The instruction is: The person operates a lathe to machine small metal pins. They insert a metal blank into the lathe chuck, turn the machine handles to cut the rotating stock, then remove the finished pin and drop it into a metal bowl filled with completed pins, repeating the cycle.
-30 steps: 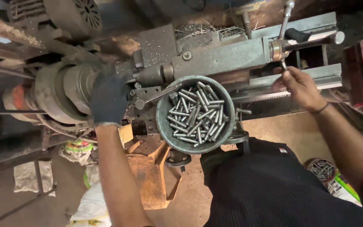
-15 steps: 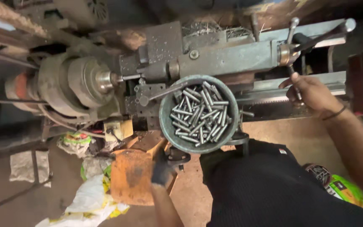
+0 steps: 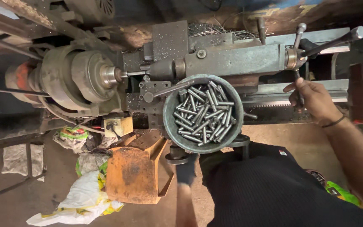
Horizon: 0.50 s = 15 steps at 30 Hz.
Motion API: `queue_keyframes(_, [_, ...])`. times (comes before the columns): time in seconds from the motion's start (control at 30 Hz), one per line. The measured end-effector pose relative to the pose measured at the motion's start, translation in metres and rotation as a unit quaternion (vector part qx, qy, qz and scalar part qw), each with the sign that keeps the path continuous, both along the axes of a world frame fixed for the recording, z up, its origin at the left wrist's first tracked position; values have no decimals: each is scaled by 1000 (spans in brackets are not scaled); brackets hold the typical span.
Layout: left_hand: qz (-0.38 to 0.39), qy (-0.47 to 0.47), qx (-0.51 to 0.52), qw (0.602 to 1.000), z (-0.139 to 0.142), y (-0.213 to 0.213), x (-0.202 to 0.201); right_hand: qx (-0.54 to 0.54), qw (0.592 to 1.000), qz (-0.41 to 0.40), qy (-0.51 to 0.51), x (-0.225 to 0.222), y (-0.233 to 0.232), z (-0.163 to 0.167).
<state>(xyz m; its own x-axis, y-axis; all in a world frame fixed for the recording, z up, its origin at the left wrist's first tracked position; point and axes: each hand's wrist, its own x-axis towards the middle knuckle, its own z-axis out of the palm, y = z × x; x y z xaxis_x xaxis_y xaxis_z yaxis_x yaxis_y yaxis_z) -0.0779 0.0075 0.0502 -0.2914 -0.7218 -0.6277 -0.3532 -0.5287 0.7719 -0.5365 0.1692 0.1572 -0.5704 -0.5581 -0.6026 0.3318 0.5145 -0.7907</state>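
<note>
A lathe (image 3: 232, 59) lies across the view, with a thin rod in its chuck (image 3: 106, 75). On the carriage sits a round metal bowl (image 3: 171, 126) full of several short steel pins (image 3: 202, 113). My left hand (image 3: 186, 169), in a black glove, is just under the bowl at a small dark handwheel (image 3: 174, 159); its fingers are hidden there. My right hand (image 3: 311, 98) is closed around a dark lever handle (image 3: 299, 90) that hangs from the turret hub (image 3: 291, 58) at the right end of the lathe.
A rusty orange chip tray (image 3: 133, 174) juts out below the carriage. Crumpled bags and plastic (image 3: 80, 197) lie on the floor at the left. A yellow switch box (image 3: 120, 125) hangs under the headstock. A long chrome-knobbed lever (image 3: 337, 40) sticks out at the upper right.
My gloved left hand has left the chuck and dropped below the bowl, then shifted right to the handwheel. My right hand stays on the lever handle.
</note>
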Motion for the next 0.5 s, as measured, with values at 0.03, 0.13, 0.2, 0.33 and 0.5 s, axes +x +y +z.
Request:
queue_keyframes(0.03, [-22,-15,-22,999,-1,-8,1,0,1000,-2,1,0,0,1])
queue_keyframes(0.13, [-17,47,86,995,13,-45,41,2,999,22,31,1,1,2])
queue_keyframes(0.2, [6,110,168,980,32,-55,71,3,1000,17,22,2,1,2])
queue_keyframes(0.33, [7,39,119,992,61,-46,68,-6,1000,-12,6,5,0,1])
queue_keyframes(0.5, [-49,-97,-125,986,97,-24,16,-6,1000,-7,21,6,0,-2])
